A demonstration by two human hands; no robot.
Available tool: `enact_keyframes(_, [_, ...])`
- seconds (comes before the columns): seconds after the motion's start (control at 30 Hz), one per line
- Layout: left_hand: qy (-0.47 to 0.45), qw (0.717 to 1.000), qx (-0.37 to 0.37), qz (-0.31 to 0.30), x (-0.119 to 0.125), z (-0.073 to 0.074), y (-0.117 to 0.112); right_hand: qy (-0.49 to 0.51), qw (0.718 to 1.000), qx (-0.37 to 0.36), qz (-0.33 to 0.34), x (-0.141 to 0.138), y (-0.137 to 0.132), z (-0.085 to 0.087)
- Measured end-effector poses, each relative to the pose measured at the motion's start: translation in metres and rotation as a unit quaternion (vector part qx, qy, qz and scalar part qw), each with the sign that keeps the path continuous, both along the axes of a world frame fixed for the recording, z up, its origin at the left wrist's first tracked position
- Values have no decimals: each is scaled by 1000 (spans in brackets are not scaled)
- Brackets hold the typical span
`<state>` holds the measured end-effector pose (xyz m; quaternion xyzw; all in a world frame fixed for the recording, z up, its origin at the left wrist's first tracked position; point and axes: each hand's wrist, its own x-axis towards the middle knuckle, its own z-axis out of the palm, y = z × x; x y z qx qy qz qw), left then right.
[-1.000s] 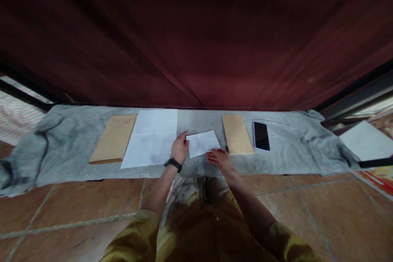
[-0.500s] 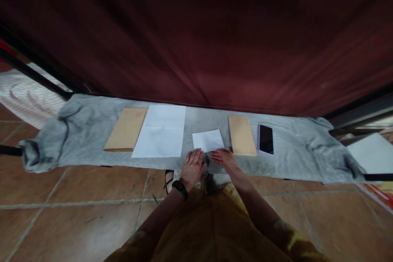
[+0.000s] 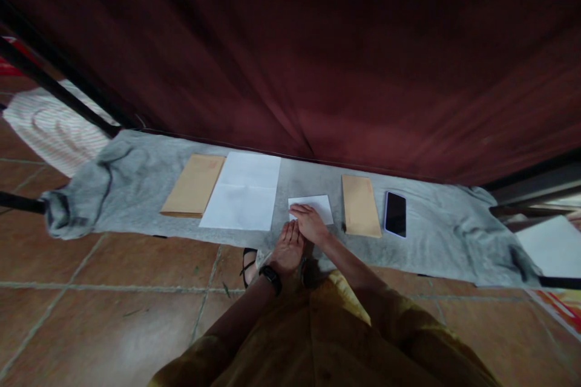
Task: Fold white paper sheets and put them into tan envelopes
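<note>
A small folded white paper [image 3: 318,206] lies on a grey cloth [image 3: 136,187] spread over the tiled floor. My right hand [image 3: 309,222] lies flat on the paper's near left part, fingers stretched out. My left hand [image 3: 287,246], with a black band at the wrist, rests just below it on the cloth's near edge, fingers straight and together, holding nothing. A larger unfolded white sheet [image 3: 242,191] lies to the left, with a brown envelope [image 3: 194,185] beside it. Another brown envelope [image 3: 360,205] lies right of the small paper.
A black phone [image 3: 395,213] lies on the cloth right of the second envelope. A dark red curtain [image 3: 290,54] hangs behind the cloth. A white sheet [image 3: 551,245] sits at the far right. Brown floor tiles [image 3: 104,308] spread in front; a sandal [image 3: 248,265] shows near my knees.
My left hand left the small paper's left edge and came down to the cloth's near edge. My right hand slid up onto the paper. The view swung slightly left.
</note>
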<state>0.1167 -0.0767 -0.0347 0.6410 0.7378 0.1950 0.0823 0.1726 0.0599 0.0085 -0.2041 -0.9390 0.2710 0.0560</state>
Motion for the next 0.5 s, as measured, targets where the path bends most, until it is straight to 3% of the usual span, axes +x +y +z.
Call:
enact_keyframes(0.1, [8,1000,-1,8,2,-7,-2,-29,999,40,15,-2,4,-8])
enact_keyframes(0.23, [99,995,-9,8,6,-10,-9,-31,996,82,21,-2,7,-14])
enact_keyframes(0.37, [147,989,-30,7,7,-4,-13,-19,995,93,21,2,6,-16])
enact_keyframes(0.5, [133,990,-50,22,8,8,-13,20,996,91,9,29,-4,-19])
